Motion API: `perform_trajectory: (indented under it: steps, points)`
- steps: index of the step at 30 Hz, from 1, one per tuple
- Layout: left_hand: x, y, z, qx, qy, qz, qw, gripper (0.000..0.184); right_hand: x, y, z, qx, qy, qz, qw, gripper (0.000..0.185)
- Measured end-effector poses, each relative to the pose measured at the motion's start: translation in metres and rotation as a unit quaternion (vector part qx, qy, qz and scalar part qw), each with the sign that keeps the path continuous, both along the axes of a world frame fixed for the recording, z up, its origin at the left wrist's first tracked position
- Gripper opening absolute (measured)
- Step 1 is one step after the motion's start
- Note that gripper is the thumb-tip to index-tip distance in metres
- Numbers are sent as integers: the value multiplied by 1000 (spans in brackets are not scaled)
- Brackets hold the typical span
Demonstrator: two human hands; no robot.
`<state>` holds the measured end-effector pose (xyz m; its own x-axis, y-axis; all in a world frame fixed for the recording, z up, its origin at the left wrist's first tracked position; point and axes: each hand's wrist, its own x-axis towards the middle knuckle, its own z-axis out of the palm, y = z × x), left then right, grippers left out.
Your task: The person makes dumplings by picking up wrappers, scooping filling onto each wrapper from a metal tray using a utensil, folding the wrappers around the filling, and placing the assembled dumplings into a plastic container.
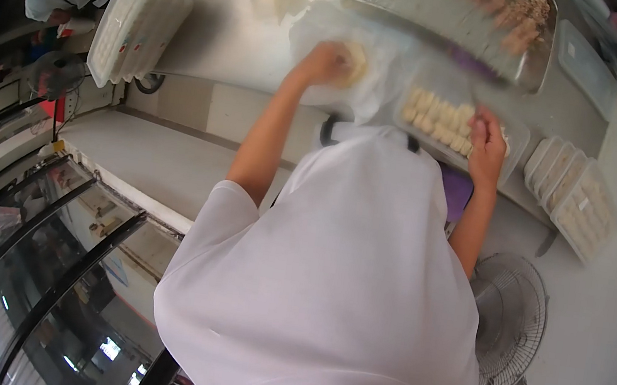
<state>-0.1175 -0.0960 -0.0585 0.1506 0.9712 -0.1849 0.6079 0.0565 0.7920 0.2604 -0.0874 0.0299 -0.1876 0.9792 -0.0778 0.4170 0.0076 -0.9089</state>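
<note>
My left hand is blurred over a pale yellow round stack, which looks like thin dough wrappers. The stack lies on a crumpled clear plastic sheet. Whether the fingers grip it is smeared by motion. At the right end of a clear plastic tray is my right hand, its fingers curled together. Rows of small pale dumplings fill part of this tray, beside my fingertips. What those fingers pinch, if anything, I cannot make out.
A large metal tray with minced filling stands at the back. Stacked plastic trays stand at the left and right. A flat lid lies far right. A fan stands near my right side.
</note>
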Motion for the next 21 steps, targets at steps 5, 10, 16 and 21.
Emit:
perform_trajectory:
  steps: [5, 10, 16, 21]
  points:
    - [18, -5, -13, 45, 137, -64, 987, 17, -18, 5, 10, 22, -87, 90, 992, 25]
    - [39, -8, 5, 44, 164, -30, 985, 18, -36, 12, 24, 28, -107, 123, 986, 25]
    - [41, -15, -2, 71, 206, -14, 976, 17, -40, 11, 26, 35, -108, 125, 986, 24]
    - [46, -17, 0, 88, 204, 19, 975, 15, -35, 8, 13, 39, -102, 128, 986, 25]
